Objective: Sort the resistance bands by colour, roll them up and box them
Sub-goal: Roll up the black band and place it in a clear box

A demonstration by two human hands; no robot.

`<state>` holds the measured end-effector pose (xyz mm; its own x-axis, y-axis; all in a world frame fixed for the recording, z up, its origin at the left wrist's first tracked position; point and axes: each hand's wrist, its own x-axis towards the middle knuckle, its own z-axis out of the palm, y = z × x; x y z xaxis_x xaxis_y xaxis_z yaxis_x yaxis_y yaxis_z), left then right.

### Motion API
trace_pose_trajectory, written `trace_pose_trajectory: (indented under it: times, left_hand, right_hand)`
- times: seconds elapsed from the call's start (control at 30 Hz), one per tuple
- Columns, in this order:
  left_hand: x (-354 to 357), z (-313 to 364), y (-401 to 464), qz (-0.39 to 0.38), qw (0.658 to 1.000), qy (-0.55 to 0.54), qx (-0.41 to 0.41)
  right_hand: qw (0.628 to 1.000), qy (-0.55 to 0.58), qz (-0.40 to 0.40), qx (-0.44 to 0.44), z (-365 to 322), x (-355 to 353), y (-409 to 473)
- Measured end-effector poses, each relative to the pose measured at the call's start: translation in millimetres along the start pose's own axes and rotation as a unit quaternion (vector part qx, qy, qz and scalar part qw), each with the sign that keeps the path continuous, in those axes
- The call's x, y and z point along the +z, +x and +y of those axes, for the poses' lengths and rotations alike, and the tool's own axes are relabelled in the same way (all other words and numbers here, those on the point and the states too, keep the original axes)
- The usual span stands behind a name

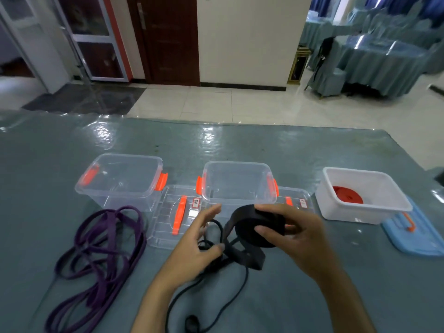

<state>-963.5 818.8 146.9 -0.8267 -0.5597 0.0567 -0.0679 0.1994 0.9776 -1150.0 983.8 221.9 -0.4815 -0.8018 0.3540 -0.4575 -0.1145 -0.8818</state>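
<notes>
My right hand (292,233) grips a partly rolled black resistance band (258,225) above the table, thumb on the roll's face. My left hand (194,246) pinches the loose black strap just left of the roll; the rest of the black band (223,308) trails down toward me. Purple bands (103,255) lie loose in a pile at the left. A rolled red band (347,194) sits inside the white box (396,203) at the right. Two clear boxes with orange clips stand behind: one at the left (120,179), one in the middle (237,183); both look empty.
Two clear lids with orange handles lie flat, one (173,217) between the clear boxes and one (300,200) right of the middle box. A blue lid (413,236) lies by the white box. The table has a grey-blue glossy cover (288,150).
</notes>
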Motion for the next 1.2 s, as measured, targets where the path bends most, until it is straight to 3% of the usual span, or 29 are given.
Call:
trace_pose_trajectory:
  times: [0.1, 0.3, 0.43, 0.6, 0.83, 1.03, 1.2]
  left_hand:
    - [9.6, 34.5, -1.1, -0.030, 0.995, -0.068, 0.060]
    - [30.8, 47.5, -4.2, 0.080, 0.981, -0.177, 0.018]
    - [44.0, 54.9, -5.2, 0.100, 0.978, -0.182, 0.023]
    - [64.6, 70.0, -2.6, 0.172, 0.969, -0.173, 0.037]
    - [100.9, 76.5, -11.6, 0.115, 0.979, -0.164, 0.033]
    - [137.3, 82.2, -26.8, 0.185, 0.973, -0.132, 0.038]
    - [149.7, 87.7, -33.9, 0.118, 0.983, -0.140, 0.019]
  right_hand:
    - [1.000, -0.008, -0.025, -0.003, -1.5, -0.1, -4.3]
    - [0.998, 0.064, 0.005, 0.016, -2.1, -1.5, -16.8]
    - [0.988, 0.135, 0.055, 0.041, 2.1, -5.7, -22.8]
    - [0.982, 0.163, -0.001, 0.093, -3.1, -37.3, -24.2]
    - [0.983, 0.153, 0.065, 0.084, 5.1, -67.7, -45.5]
    - [0.979, 0.149, 0.006, 0.137, 13.0, -93.1, -63.2]
    - [0.973, 0.197, 0.059, 0.105, 18.7, -96.6, -76.2]
